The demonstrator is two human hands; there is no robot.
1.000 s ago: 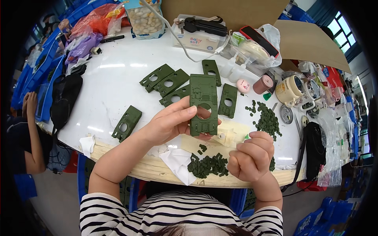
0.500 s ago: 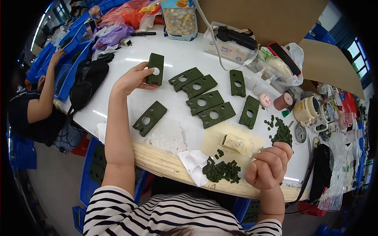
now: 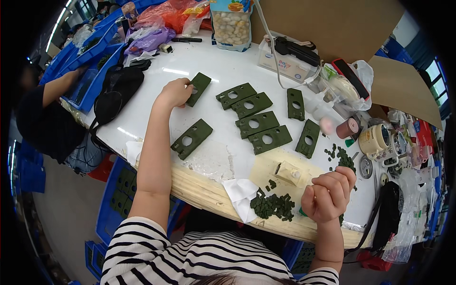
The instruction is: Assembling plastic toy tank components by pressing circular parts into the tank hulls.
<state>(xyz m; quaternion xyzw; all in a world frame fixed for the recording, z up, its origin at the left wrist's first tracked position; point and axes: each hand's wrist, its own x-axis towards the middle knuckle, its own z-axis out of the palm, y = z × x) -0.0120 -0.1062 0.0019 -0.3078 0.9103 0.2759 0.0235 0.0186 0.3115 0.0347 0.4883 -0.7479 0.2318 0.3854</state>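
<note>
One green plate (image 3: 202, 83) with a round hole lies at the fingertips of the left hand (image 3: 175, 92), just to its right on the white table (image 3: 199, 56). The fingers bend against the plate's edge; whether they grip it or have let go, I cannot tell. A matching plate (image 3: 198, 130) lies near this hand on the person's side, beside the forearm. To the hand's right, six more plates (image 3: 281, 135) are spread out, four slanting in pairs and two set steeper, filling much of the space toward the right hand (image 3: 328, 194). A black bag (image 3: 118, 92) takes up the table's edge to the left hand's left.

The right hand is curled into a fist; its inside is hidden, though a small green tip (image 3: 302, 212) shows just beside it. To the fist's left lie a heap of dark green pieces (image 3: 272, 205) and a cream block (image 3: 288, 173), then a crumpled white tissue (image 3: 240, 197). The fist hides part of a second heap (image 3: 346, 159) just beyond it.

Farther past the fist stand a reddish cylinder (image 3: 347, 128) and a cream mug (image 3: 372, 140). Beyond the left hand lie a black pen (image 3: 186, 40) and an upright snack pouch (image 3: 232, 28).
</note>
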